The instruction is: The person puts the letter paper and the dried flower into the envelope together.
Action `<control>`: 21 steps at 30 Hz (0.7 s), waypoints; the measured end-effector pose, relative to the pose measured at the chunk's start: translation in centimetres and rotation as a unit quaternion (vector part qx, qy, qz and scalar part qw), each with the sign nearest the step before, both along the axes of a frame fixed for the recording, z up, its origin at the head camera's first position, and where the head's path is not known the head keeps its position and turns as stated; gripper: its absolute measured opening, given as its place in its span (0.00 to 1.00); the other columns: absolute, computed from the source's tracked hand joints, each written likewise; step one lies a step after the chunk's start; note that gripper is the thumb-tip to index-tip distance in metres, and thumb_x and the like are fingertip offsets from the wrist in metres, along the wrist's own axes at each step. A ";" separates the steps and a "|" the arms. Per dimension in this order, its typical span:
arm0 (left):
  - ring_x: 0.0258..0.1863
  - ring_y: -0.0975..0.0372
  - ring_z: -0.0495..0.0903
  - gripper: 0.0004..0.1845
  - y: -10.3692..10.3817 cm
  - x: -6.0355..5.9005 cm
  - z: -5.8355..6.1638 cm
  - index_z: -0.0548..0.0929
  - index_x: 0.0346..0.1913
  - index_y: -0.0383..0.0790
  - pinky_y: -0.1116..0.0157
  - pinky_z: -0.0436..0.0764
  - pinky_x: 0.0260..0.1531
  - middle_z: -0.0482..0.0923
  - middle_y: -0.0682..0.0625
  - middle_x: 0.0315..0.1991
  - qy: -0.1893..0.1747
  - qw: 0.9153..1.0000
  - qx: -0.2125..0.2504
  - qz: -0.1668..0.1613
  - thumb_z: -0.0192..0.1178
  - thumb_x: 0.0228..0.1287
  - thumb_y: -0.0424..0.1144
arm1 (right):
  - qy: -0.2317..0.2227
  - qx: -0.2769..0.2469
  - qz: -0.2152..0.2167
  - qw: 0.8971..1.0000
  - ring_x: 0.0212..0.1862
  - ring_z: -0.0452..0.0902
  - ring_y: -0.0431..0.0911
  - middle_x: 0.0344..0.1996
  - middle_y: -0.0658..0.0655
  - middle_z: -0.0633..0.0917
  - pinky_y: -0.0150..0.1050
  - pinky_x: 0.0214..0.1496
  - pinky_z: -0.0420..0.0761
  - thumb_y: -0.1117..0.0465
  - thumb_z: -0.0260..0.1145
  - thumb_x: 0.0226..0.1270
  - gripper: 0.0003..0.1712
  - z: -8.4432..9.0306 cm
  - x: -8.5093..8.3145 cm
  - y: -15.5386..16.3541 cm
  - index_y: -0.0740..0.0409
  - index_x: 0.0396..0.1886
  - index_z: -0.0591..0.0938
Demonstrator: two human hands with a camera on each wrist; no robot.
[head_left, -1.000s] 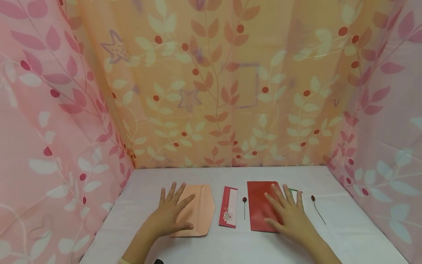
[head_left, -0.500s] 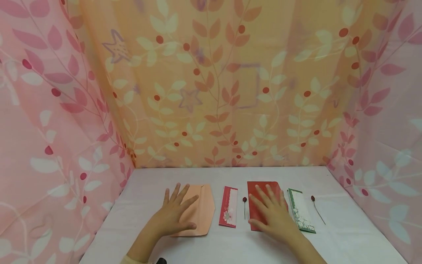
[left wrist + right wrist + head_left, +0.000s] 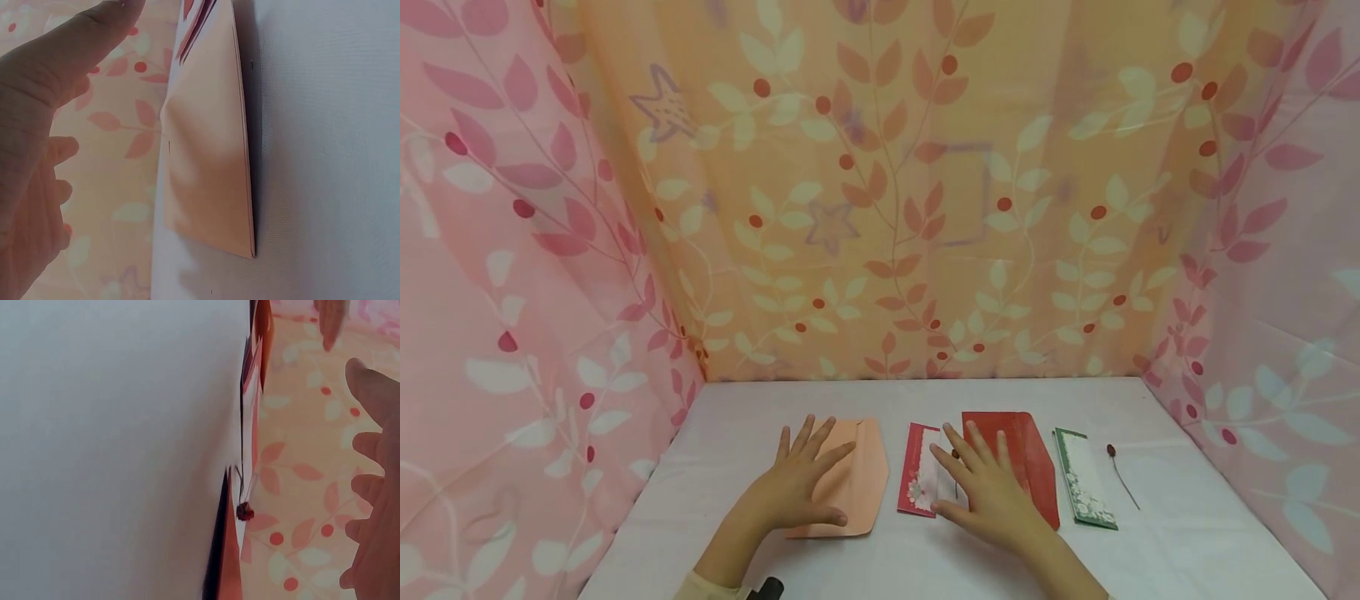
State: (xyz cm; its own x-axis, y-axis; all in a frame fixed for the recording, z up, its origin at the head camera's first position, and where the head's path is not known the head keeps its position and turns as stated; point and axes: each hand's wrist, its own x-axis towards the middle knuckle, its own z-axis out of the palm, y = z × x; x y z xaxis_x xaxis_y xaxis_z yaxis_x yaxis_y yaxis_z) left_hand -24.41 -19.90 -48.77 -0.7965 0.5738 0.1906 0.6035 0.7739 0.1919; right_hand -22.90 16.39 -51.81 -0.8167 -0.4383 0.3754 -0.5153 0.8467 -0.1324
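Observation:
In the head view my left hand (image 3: 797, 492), fingers spread, hovers over a peach envelope (image 3: 868, 479) with its flap to the right. The left wrist view confirms a gap between that hand and the envelope. With fingers spread too, my right hand (image 3: 988, 500) is above the table, between a pink floral card (image 3: 914, 475) and a red envelope (image 3: 1036, 467). It partly covers a small dried flower (image 3: 956, 454) on a thin stem. The right wrist view shows this flower (image 3: 245, 511) below the right hand (image 3: 381, 481). Both hands hold nothing.
Right of the red envelope lie a green floral card (image 3: 1082, 479) and another dried stemmed flower (image 3: 1112, 452). Everything lies on a white-covered table (image 3: 745, 408). Printed leaf-pattern curtains (image 3: 880, 208) enclose its back and sides. A dark object (image 3: 769, 588) shows by the left wrist.
My right hand has moved left, from over the right side of the red envelope to near the pink card, uncovering the green card. My left hand has shifted slightly right. The papers have not moved.

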 end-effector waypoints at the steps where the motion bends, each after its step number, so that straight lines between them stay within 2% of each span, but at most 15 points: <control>1: 0.81 0.38 0.34 0.58 0.0 0.0 -0.1 0.61 0.80 0.60 0.26 0.39 0.70 0.40 0.43 0.84 0.000 1.000 0.000 0.000 0.70 0.45 0.74 | -0.002 0.001 0.001 1.000 0.83 0.40 0.58 0.83 0.45 0.52 0.64 0.77 0.20 0.26 0.67 0.59 0.52 0.0 0.0 -0.3 0.25 0.80 0.57; 6: 0.81 0.39 0.33 0.58 -0.3 -0.2 -0.4 0.61 0.80 0.61 0.26 0.40 0.70 0.39 0.44 0.84 -0.007 1.000 0.002 -0.001 0.70 0.45 0.74 | -0.019 0.004 0.004 1.000 0.84 0.34 0.52 0.83 0.41 0.48 0.65 0.78 0.23 0.27 0.65 0.62 0.48 0.2 -0.2 -1.9 0.26 0.80 0.59; 11: 0.81 0.37 0.34 0.58 -0.1 -0.4 -0.4 0.62 0.79 0.58 0.26 0.40 0.69 0.40 0.42 0.84 -0.021 1.000 0.012 -0.008 0.71 0.44 0.73 | -0.035 -0.025 0.016 0.999 0.84 0.39 0.54 0.82 0.46 0.56 0.65 0.78 0.24 0.31 0.68 0.62 0.45 0.4 -0.2 -3.1 0.31 0.78 0.65; 15: 0.81 0.36 0.35 0.57 0.1 -0.4 -0.5 0.64 0.79 0.57 0.25 0.40 0.69 0.42 0.41 0.83 -0.026 0.999 0.021 -0.011 0.72 0.44 0.72 | -0.037 -0.043 0.027 0.998 0.83 0.43 0.56 0.81 0.47 0.59 0.64 0.78 0.23 0.30 0.69 0.61 0.47 -0.1 -0.6 -4.0 0.28 0.78 0.63; 21: 0.80 0.35 0.36 0.56 0.2 -0.2 -0.8 0.65 0.78 0.56 0.25 0.42 0.69 0.45 0.38 0.83 -0.029 0.999 0.018 -0.010 0.73 0.44 0.71 | -0.039 -0.052 0.049 0.997 0.83 0.45 0.56 0.82 0.44 0.56 0.72 0.77 0.37 0.29 0.66 0.64 0.45 -0.4 -1.0 -5.2 0.34 0.78 0.66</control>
